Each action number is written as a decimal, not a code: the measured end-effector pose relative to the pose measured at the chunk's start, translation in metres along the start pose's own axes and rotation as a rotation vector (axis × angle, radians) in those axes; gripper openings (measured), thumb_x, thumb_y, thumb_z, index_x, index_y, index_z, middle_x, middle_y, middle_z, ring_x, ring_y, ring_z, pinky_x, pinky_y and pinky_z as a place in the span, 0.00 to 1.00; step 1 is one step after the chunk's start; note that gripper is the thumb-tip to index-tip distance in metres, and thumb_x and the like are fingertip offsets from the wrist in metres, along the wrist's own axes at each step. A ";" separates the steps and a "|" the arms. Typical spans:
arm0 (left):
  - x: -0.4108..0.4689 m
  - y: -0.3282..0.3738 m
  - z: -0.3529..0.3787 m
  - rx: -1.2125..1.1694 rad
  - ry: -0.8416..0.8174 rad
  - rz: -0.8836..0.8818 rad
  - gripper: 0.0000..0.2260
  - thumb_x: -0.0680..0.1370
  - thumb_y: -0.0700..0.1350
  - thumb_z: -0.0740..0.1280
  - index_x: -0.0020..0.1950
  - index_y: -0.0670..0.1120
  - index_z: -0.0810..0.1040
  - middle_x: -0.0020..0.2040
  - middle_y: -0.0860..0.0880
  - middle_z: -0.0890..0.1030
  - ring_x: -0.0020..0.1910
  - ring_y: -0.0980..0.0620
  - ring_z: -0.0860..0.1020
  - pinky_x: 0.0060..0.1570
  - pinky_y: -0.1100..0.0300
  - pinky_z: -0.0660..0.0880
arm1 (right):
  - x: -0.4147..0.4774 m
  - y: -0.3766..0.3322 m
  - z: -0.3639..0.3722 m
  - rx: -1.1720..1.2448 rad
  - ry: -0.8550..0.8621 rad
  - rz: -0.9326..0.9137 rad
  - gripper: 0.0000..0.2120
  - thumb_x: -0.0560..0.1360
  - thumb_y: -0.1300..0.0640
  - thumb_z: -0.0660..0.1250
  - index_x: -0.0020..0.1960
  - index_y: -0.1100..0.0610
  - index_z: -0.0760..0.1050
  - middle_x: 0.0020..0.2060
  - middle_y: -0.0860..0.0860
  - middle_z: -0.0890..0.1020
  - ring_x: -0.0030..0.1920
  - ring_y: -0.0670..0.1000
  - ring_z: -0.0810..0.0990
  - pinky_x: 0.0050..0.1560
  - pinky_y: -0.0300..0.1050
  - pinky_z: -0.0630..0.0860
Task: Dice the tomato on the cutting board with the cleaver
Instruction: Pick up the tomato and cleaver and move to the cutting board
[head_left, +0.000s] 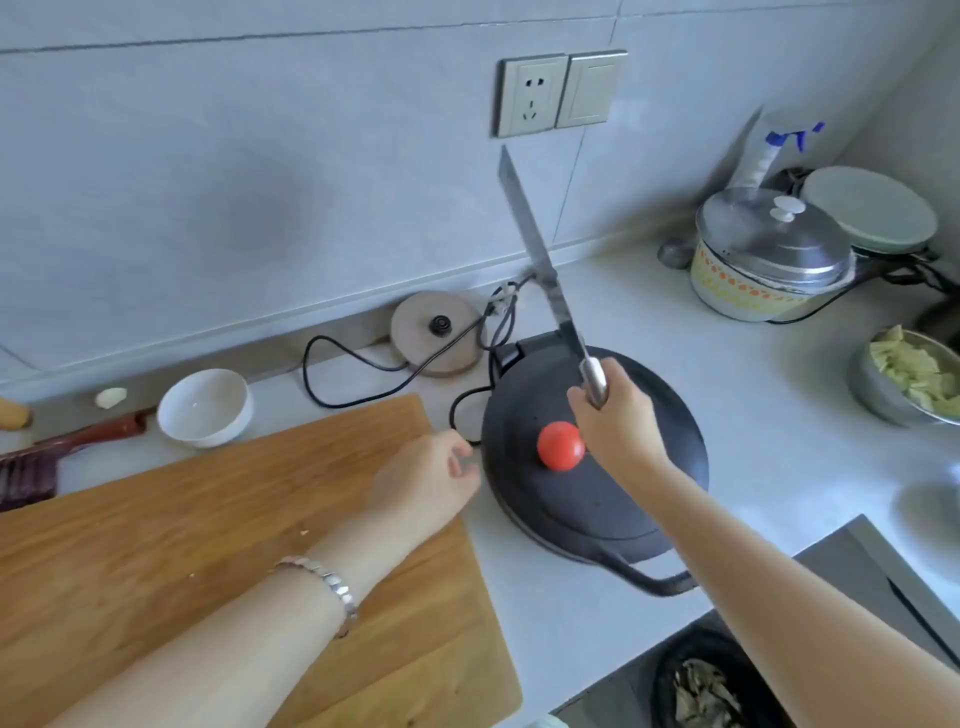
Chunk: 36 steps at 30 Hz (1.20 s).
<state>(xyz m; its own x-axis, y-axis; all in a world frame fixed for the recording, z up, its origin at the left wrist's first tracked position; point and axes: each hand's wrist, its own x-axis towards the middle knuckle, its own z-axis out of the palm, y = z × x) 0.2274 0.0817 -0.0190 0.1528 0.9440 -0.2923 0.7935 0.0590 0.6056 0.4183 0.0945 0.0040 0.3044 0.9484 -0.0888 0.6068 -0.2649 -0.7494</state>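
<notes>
A whole red tomato (560, 446) rests on the black lid of an electric griddle (545, 509), to the right of the wooden cutting board (218, 519). My right hand (615, 415) grips the steel handle of the cleaver (540, 260), whose blade points up and away toward the wall. That hand is just right of the tomato and touches or nearly touches it. My left hand (426, 483), with a bracelet on the wrist, hovers over the board's right edge with fingers loosely curled and nothing in them.
A white bowl (205, 408), a garlic piece (110, 397) and a red-handled brush (57, 457) lie behind the board. A kettle base (436, 332) with cords sits by the wall. A lidded pot (763, 260), a bowl of chopped greens (909, 379) and a stove pan (711, 686) stand at right.
</notes>
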 end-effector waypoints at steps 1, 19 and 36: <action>0.009 0.012 0.013 0.039 -0.056 0.016 0.14 0.74 0.52 0.64 0.59 0.52 0.73 0.51 0.53 0.76 0.52 0.50 0.77 0.46 0.59 0.71 | 0.007 0.003 -0.009 0.015 0.016 0.016 0.06 0.75 0.58 0.61 0.40 0.55 0.66 0.28 0.50 0.70 0.27 0.51 0.68 0.29 0.43 0.65; -0.011 -0.028 0.027 -0.200 0.150 -0.123 0.19 0.66 0.50 0.74 0.51 0.53 0.70 0.49 0.53 0.78 0.48 0.51 0.77 0.48 0.56 0.73 | 0.003 0.013 -0.021 0.007 -0.204 0.052 0.09 0.73 0.56 0.64 0.37 0.57 0.67 0.28 0.51 0.72 0.24 0.48 0.65 0.24 0.39 0.62; -0.109 -0.199 0.013 -0.198 0.292 -0.360 0.23 0.70 0.47 0.73 0.63 0.47 0.72 0.60 0.47 0.70 0.59 0.49 0.73 0.61 0.62 0.68 | -0.120 -0.023 0.132 -0.073 -0.799 0.049 0.12 0.78 0.46 0.58 0.45 0.51 0.74 0.37 0.51 0.83 0.33 0.46 0.80 0.38 0.42 0.78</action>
<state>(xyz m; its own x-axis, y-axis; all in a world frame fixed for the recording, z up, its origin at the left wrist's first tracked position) 0.0606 -0.0369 -0.1175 -0.3036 0.9023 -0.3060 0.6340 0.4311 0.6420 0.2707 0.0101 -0.0549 -0.2689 0.7659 -0.5840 0.6615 -0.2938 -0.6900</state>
